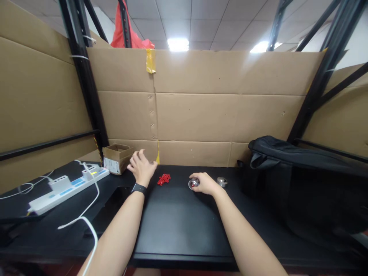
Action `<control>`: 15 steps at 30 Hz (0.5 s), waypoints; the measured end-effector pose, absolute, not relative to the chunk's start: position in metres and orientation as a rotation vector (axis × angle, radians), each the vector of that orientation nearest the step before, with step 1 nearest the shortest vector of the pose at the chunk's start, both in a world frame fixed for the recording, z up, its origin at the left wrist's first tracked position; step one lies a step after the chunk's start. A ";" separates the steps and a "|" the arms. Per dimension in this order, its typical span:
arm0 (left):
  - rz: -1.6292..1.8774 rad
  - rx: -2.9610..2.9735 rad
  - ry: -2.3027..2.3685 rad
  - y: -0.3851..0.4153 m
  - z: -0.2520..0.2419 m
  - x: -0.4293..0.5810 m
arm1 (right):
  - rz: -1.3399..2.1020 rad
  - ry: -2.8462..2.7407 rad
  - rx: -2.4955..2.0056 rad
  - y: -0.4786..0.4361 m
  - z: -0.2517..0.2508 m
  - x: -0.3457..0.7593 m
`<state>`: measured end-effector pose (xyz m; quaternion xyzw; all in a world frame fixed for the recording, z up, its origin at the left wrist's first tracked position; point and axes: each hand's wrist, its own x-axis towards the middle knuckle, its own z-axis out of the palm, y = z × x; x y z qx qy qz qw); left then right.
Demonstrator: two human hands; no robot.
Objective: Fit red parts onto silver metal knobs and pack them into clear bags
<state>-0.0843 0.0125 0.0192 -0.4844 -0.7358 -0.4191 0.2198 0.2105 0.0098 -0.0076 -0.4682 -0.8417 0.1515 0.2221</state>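
My left hand (142,167), a dark watch band on its wrist, is held up beside a small open cardboard box (115,157). Its fingers are spread and nothing shows in them. A heap of small red pieces (164,179) lies on the black table (184,230) between my hands; their exact kind is too small to tell. My right hand (204,182) grips the edge of a small round metal tin (193,184), where a bit of red shows inside. Just right of that hand sits another small round metal piece (222,181).
A white power strip (69,191) with plugs and a loose white cable (94,230) occupies the left side. A dark flat device (110,209) lies near my left forearm. The right side holds a large black bag (299,188). Cardboard walls (201,115) enclose the back and sides.
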 end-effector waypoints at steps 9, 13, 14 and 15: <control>-0.904 -2.834 -1.230 0.004 0.010 -0.015 | 0.424 -2.247 -1.257 0.009 -0.002 0.210; -0.885 -2.950 -1.201 0.005 -0.010 0.003 | 0.549 -2.206 -1.229 0.006 -0.002 0.205; -0.890 -2.962 -1.220 0.006 -0.013 0.005 | 0.577 -2.203 -1.219 0.006 -0.003 0.204; -0.897 -2.966 -1.244 0.007 -0.015 0.005 | 0.602 -2.201 -1.209 0.007 -0.005 0.202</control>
